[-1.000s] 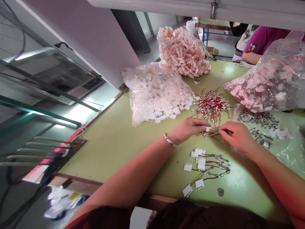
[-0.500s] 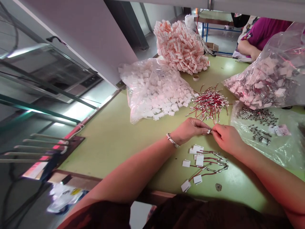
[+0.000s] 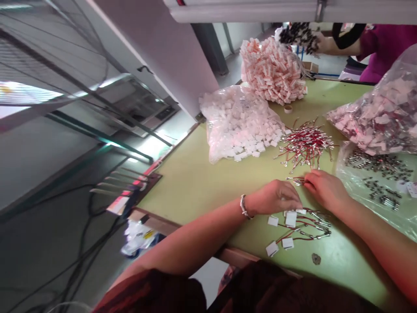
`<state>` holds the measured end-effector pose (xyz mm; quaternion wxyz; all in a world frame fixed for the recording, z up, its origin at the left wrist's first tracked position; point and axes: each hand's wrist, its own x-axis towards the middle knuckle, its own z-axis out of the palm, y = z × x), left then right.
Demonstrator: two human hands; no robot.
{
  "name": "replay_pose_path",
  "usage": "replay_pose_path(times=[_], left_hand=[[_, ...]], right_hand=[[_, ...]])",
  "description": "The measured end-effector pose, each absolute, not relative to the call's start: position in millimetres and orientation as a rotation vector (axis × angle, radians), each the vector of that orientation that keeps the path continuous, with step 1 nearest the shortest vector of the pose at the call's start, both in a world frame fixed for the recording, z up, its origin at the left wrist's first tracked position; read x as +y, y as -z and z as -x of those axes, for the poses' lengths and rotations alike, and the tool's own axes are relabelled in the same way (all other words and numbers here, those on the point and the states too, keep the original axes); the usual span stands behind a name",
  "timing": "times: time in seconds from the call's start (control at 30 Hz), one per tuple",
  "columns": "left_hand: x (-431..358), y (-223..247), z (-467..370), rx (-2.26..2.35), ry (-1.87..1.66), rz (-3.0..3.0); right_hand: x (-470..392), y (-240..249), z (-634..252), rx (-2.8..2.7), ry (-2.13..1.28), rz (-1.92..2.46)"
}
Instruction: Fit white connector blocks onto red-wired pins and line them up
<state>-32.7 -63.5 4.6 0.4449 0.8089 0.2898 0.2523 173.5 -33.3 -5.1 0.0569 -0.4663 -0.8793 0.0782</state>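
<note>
My left hand rests low on the green table, its fingers curled down on a white connector with a red wire at the top of a small pile of wired connectors. My right hand lies just to the right. Its fingertips pinch a few loose red wires at the near edge of a heap of red wires with metal terminals. A silver bracelet is on my left wrist.
A clear bag of white connectors lies behind the hands, with a pink-white heap further back. At the right are a bag of finished parts and a sheet with metal fuses. A co-worker's arm is at the far side.
The hands, joined at one connector before, have parted. My left hand dropped toward the near pile. My right hand moved out to the loose wires. The view swung left.
</note>
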Motion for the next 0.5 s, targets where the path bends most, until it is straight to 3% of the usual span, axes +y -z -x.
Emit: replay_pose_path(times=[0.13,0.2,0.33,0.5], left_hand=[[-30,-7,68,1.623,-0.873,-1.977],[-12,-4,88,1.984,-0.794,-1.938],[6,9,107,2.061,-0.555,-2.034],[5,23,108,1.983,-0.58,-2.117]], right_hand=[[-34,10,-176,-2.589,-0.274,1.393],[-32,8,-180,-2.474,-0.345,1.43],[-32,0,-184,-2.278,-0.466,1.487],[-31,-4,-188,-2.226,-0.576,1.436]])
